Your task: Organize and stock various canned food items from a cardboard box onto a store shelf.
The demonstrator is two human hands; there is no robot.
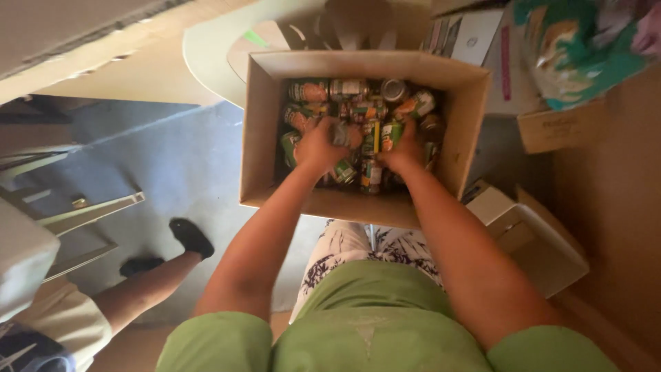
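Note:
An open cardboard box (260,124) sits in front of me, filled with several tin cans (348,89) with green, orange and red labels. Both my hands reach down into it. My left hand (318,146) is closed around a can (341,134) near the box's middle. Curled fingers of my right hand (403,150) grip a green-labelled can (391,135) beside it. Other cans lie under and around both hands, partly hidden by them.
Another person's bare leg (148,286) and black shoe (191,236) stand on the grey floor at the left. A smaller closed cardboard box (530,238) sits at the right, a green patterned bag (578,48) at top right, and flat cardboard pieces (213,48) behind the box.

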